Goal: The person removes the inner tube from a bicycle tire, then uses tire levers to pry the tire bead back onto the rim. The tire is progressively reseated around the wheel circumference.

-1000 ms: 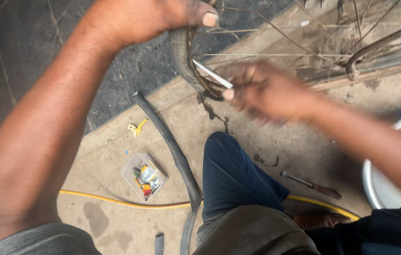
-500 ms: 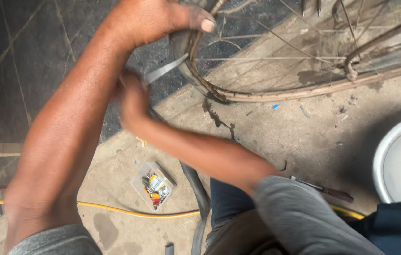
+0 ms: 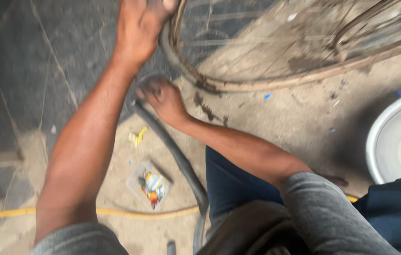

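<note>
My left hand [image 3: 140, 26] is at the top of the view, closed around the rusty bicycle wheel rim [image 3: 266, 85] where its dark tyre edge curves down. My right hand [image 3: 161, 97] reaches across under my left forearm, fingers closed, just left of the rim's lower edge. A grey sliver of a flat metal lever [image 3: 146, 78] shows at its knuckles; blur hides the rest. The hand sits over the upper end of a black rubber tube [image 3: 177, 157] lying on the ground.
A clear plastic packet of small colourful items [image 3: 152, 187] lies on the concrete, with a yellow hose [image 3: 115, 211] running behind it. A yellow scrap [image 3: 137, 137] lies nearby. A white basin [image 3: 387, 141] stands at the right. My blue-trousered knee [image 3: 231, 186] is below.
My right hand, with the metal lever, swung from the right side of the rim across to the left under my left arm, then dropped slightly. My left hand kept its hold on the rim.
</note>
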